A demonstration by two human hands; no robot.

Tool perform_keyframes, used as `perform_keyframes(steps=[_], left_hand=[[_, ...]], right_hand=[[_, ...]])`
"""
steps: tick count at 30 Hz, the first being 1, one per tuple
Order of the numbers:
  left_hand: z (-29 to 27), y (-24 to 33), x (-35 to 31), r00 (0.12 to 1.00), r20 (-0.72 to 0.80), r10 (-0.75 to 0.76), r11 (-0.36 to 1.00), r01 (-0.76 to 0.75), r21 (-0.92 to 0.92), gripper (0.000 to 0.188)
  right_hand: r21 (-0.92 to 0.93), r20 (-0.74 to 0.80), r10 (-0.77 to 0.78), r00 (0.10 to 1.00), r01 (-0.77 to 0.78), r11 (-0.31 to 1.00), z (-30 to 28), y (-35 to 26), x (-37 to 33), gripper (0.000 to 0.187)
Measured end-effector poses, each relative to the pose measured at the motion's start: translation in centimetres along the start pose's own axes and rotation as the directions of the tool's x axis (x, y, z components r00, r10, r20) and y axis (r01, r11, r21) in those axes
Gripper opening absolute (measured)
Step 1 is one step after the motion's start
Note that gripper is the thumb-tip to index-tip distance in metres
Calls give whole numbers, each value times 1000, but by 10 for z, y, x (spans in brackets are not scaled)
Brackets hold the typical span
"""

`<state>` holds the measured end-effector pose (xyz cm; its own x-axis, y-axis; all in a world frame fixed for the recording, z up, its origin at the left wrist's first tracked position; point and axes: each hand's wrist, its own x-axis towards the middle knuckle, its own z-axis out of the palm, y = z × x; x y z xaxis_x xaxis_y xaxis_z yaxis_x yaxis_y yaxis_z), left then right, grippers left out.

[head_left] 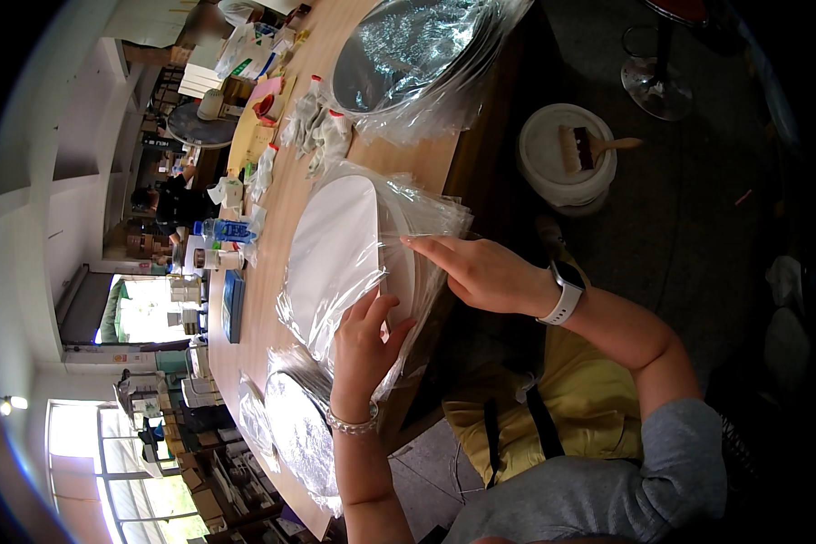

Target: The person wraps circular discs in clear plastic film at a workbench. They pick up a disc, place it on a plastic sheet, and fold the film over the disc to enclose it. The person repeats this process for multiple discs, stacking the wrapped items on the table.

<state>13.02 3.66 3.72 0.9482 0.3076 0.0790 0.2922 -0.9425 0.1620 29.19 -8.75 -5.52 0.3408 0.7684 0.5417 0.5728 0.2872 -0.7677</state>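
Note:
A white round disc (335, 236) lies at the near edge of the table inside, or partly inside, a clear plastic bag (313, 313). My left hand (364, 340), with a beaded bracelet at its wrist, rests on the bag and the disc's near part, fingers bent and thumb apart. From the right reaches my right hand (485, 272), wearing a white-strapped watch; its fingertips pinch the bag's film beside the disc's right side. Wrinkled film spreads around the disc, and I cannot tell where the bag's opening lies.
Beyond is a stack of shiny round discs in clear film (408, 54); another shiny wrapped stack (304, 426) sits nearer. Gloves (322, 131), a water bottle (227, 230) and a blue case (233, 306) stand leftward. Right of the table, a brush (585, 150) lies on a white bucket (539, 150).

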Motion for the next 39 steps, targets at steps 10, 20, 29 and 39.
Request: perform_keyframes(steps=[10, 20, 29, 39], left_hand=[[3, 0, 2, 980, -79, 180, 974, -167, 152, 29], [-1, -1, 0, 1000, 0, 2, 999, -2, 37, 34], [4, -5, -2, 992, -62, 107, 990, -101, 101, 38], [1, -2, 2, 997, -24, 74, 990, -71, 118, 38]], right_hand=[[-16, 9, 22, 1000, -22, 1000, 0, -1, 0, 71], [-30, -2, 5, 1000, -5, 1000, 1, -1, 0, 72], [-17, -31, -16, 999, 15, 1000, 3, 1, 0, 72], [-16, -17, 0, 1000, 0, 1000, 3, 3, -1, 72]])
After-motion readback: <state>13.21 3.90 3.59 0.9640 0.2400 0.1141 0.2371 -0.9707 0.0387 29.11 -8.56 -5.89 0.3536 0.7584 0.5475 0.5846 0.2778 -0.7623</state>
